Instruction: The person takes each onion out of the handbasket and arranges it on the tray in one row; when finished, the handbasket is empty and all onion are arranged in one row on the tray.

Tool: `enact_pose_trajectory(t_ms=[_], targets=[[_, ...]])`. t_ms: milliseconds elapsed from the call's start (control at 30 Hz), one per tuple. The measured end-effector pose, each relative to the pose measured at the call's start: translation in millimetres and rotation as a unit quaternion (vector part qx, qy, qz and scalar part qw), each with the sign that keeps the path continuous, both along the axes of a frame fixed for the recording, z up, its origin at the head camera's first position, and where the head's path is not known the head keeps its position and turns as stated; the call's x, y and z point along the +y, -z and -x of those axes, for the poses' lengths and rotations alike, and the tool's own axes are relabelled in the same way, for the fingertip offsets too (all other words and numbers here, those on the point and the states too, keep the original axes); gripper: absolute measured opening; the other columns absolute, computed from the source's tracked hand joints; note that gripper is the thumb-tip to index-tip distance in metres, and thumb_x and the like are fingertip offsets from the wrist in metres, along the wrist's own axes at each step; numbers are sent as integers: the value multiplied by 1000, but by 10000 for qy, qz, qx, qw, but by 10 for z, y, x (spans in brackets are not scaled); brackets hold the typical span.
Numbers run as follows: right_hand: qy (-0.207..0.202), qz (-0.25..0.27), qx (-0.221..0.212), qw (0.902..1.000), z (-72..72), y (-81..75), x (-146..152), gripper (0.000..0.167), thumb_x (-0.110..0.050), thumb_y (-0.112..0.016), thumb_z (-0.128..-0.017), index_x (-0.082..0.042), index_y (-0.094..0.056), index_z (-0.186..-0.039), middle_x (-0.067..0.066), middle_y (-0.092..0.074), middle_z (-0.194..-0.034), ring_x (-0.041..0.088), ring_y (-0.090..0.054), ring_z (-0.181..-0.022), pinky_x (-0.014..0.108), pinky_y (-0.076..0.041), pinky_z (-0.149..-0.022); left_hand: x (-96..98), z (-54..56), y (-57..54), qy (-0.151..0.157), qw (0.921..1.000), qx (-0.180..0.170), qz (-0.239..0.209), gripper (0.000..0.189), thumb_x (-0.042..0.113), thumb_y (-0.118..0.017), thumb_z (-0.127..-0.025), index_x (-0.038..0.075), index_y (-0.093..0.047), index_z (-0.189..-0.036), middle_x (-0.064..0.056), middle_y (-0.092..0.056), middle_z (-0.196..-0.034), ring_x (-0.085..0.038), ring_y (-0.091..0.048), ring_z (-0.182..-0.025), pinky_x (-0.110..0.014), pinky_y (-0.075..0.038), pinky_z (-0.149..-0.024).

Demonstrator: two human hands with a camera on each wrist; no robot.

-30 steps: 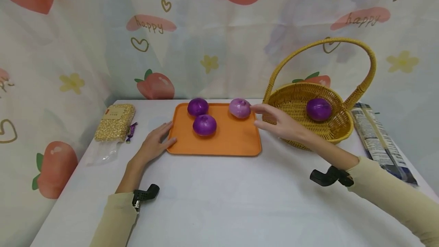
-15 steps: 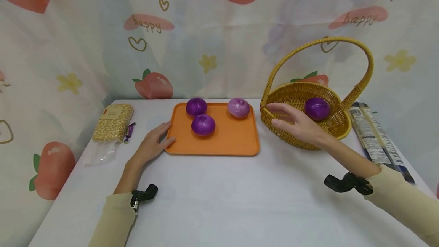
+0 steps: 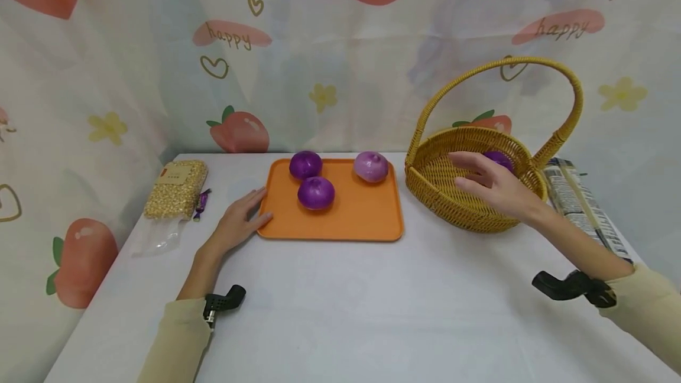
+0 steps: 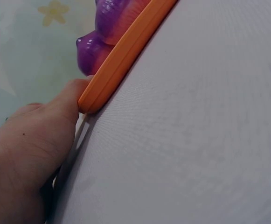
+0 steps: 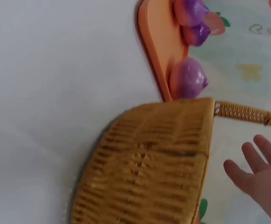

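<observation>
My left hand [image 3: 237, 224] rests at the left edge of an orange tray [image 3: 367, 217], its fingers along the side and its thumb over the rim. Two dark purple onions [image 3: 316, 193] sit close together on the tray, and a lighter purple onion [image 3: 370, 167] sits at its back right. Over the wicker basket [image 3: 452, 208] hovers my right hand [image 3: 495, 188], with nothing in its grasp and its fingers loosely bent. Inside the basket, a dark purple onion [image 3: 498, 159] is partly hidden behind that hand. The right wrist view shows the fingers [image 5: 240, 177] spread beside the basket rim.
A tall arched handle [image 3: 505, 62] rises over the basket. On the left lie a clear bag of yellow grains [image 3: 178, 191] and a small purple-wrapped candy [image 3: 201, 204]. A printed packet [image 3: 585, 211] lies right of the basket. A patterned curtain [image 3: 340, 75] hangs behind the table.
My right hand has moved rightward from beside the lighter onion to over the basket, now covering part of the onion inside. My left hand has stayed at the tray's edge.
</observation>
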State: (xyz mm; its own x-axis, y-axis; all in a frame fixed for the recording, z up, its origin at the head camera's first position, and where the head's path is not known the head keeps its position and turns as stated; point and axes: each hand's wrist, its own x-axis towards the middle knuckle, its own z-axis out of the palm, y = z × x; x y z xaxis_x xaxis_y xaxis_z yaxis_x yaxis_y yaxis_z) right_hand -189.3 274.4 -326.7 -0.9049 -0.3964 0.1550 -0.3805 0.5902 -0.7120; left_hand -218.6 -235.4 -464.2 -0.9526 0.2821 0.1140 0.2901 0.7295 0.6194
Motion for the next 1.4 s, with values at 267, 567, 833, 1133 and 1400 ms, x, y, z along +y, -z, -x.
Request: enact_pose_trajectory(t_ms=[267, 567, 833, 1133, 1400], targets=[[301, 101, -110, 9994, 52, 11, 295, 53, -12, -56, -97, -10, -37, -147, -18, -43, -137, -16, -42, -114, -2, -37, -91, 6, 5, -14, -18, 10000, -20, -8, 68, 36, -63, -94, 14, -35, -151, -8, -36, -157, -33, -27, -148, -53, -24, -120], [732, -411, -648, 9944, 160, 14, 602, 62, -23, -56, -99, -12, -26, -152, 19, -32, -150, 32, -46, -129, -4, -39, -79, 14, 9, -8, 1, 10000, -45, -4, 67, 35, -63, -94, 13, -35, -151, -8, -36, -157, -32, -27, -148, -52, -24, -121], [892, -701, -653, 9914, 269, 71, 781, 65, -24, -58, -97, -13, -26, -153, 18, -35, -148, 5, -49, -116, -3, -38, -77, 14, 9, 5, -8, 10000, -58, -16, 69, 37, -63, -94, 14, -34, -151, -7, -35, -157, -32, -27, -148, -53, -24, -121], [870, -864, -827, 9890, 385, 123, 945, 70, -25, -59, -97, -9, -21, -153, 22, -29, -154, 49, -31, -138, 1, -37, -84, 27, -8, -19, -33, 9999, -105, 4, 68, 38, -62, -94, 14, -34, -151, -7, -35, -158, -32, -26, -148, -53, -23, -121], [783, -1207, -959, 9849, 493, 116, 929, 76, -30, -61, -95, -6, -18, -154, 28, -24, -154, 51, -26, -137, 73, -28, -105, 10, 0, -31, -39, 9999, -118, 39, 68, 37, -62, -94, 14, -34, -152, -8, -35, -157, -32, -27, -148, -52, -24, -121]])
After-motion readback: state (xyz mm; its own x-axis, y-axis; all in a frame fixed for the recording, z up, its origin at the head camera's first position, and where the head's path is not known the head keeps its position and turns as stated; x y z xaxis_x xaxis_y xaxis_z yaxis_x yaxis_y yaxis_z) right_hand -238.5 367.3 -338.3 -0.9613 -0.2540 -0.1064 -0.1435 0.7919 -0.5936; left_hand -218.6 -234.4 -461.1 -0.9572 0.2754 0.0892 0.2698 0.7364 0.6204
